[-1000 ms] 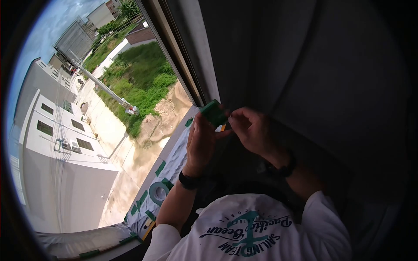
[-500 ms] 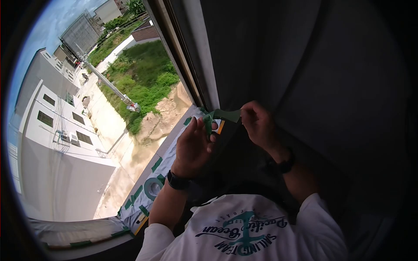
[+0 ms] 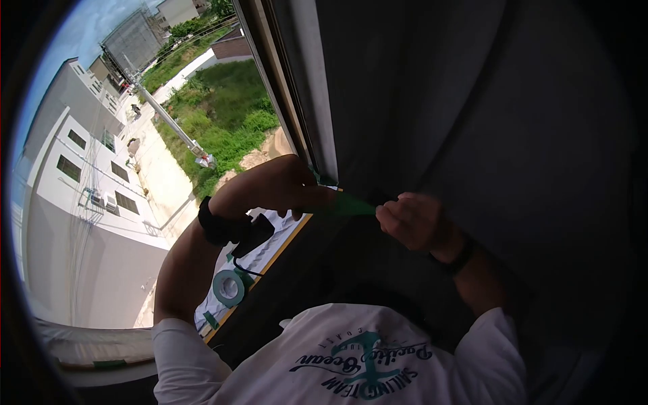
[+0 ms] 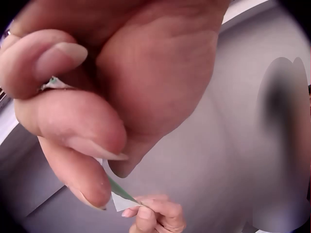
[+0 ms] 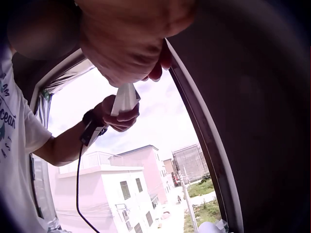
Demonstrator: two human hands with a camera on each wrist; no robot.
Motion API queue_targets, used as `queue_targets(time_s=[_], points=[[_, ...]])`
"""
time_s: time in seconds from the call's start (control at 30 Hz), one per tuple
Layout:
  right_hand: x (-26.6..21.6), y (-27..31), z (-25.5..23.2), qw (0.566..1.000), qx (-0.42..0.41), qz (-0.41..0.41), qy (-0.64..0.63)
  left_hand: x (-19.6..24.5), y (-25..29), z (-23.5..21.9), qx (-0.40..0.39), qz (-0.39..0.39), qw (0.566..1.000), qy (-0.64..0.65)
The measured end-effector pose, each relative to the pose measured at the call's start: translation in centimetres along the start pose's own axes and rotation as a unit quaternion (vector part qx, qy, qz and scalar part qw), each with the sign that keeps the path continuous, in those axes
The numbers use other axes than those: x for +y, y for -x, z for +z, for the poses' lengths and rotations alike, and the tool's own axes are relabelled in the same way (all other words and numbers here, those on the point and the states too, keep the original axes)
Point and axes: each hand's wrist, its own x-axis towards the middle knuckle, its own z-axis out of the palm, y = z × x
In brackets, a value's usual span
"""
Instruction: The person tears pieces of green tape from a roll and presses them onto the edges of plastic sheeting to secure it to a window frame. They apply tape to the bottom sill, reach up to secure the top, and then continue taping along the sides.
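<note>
A strip of green tape (image 3: 351,204) stretches between the two hands beside the window corner. The left hand (image 3: 273,185) pinches its left end, the wrist bent over the sill; the right hand (image 3: 412,219) pinches the other end. In the left wrist view the left hand's fingers (image 4: 73,111) are curled, and the thin green strip (image 4: 121,190) runs down to the right hand (image 4: 158,213). The right wrist view shows the strip (image 5: 125,99), pale there, between the right hand (image 5: 131,43) and the left hand (image 5: 120,114).
A roll of tape (image 3: 229,288) lies on the covered sill (image 3: 280,233), with green tape pieces near it. The window frame (image 3: 287,81) rises at the left; a dark curtain (image 3: 418,88) hangs to the right. Buildings and grass show outside.
The bunched green tape has been drawn out into a strip between the hands. The left hand has turned over with its elbow out; the right hand has moved slightly down and right.
</note>
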Motion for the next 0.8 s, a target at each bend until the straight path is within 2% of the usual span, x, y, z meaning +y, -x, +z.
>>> queue_targets(time_s=[0.13, 0.2, 0.23, 0.3, 0.33, 0.4, 0.43, 0.47, 0.5, 0.53, 0.6, 0.63, 0.7, 0.73, 0.8], points=[[-0.1, -0.6, 0.8, 0.999, 0.029, 0.031, -0.006, 3.8, -1.7, -3.9, -0.022, 0.001, 0.983, -0.181], [-0.2, -0.5, 1.4, 0.993, 0.082, 0.079, 0.012, 6.4, -1.1, -5.0, -0.026, 0.018, 0.967, -0.253], [-0.2, -0.3, 1.4, 0.992, 0.092, 0.085, 0.018, 7.2, -0.7, -5.3, 0.018, 0.052, 0.946, -0.318], [-0.5, 0.4, 1.2, 0.985, 0.084, 0.149, -0.013, 8.4, 0.4, -5.7, 0.099, 0.130, 0.893, -0.420], [-0.6, 1.0, 1.5, 0.982, 0.097, 0.162, -0.010, 9.7, 1.3, -5.5, 0.088, 0.130, 0.887, -0.434], [-0.4, 2.0, 2.5, 0.965, 0.124, 0.215, -0.083, 12.5, 2.9, -4.9, 0.146, 0.112, 0.889, -0.418], [-0.4, 1.8, 2.4, 0.960, 0.138, 0.232, -0.077, 11.2, 2.4, -5.5, 0.130, 0.199, 0.832, -0.501], [-0.2, 1.3, 2.5, 0.906, 0.157, 0.335, -0.204, 11.2, 2.6, -5.1, 0.150, 0.227, 0.837, -0.475], [0.1, 0.9, 2.5, 0.826, 0.173, 0.424, -0.329, 12.0, 3.0, -5.0, 0.118, 0.219, 0.855, -0.454], [0.7, 0.5, 2.7, 0.819, 0.188, 0.434, -0.324, 12.7, 3.4, -4.8, 0.089, 0.210, 0.873, -0.432], [2.0, -0.5, 2.7, 0.651, 0.198, 0.445, -0.582, 12.6, 3.9, -4.5, 0.073, 0.244, 0.871, -0.419], [1.9, -0.9, 3.2, 0.649, 0.212, 0.450, -0.576, 13.1, 4.1, -4.1, 0.061, 0.243, 0.882, -0.399], [2.0, -1.7, 4.9, 0.419, 0.170, 0.382, -0.806, 14.2, 4.4, -3.4, 0.034, 0.226, 0.900, -0.371], [1.8, -2.1, 5.2, 0.358, 0.130, 0.333, -0.863, 14.1, 4.2, -3.3, 0.027, 0.229, 0.908, -0.349], [1.0, -2.9, 5.5, 0.273, 0.100, 0.247, -0.924, 14.0, 3.9, -3.0, 0.029, 0.244, 0.907, -0.343]])
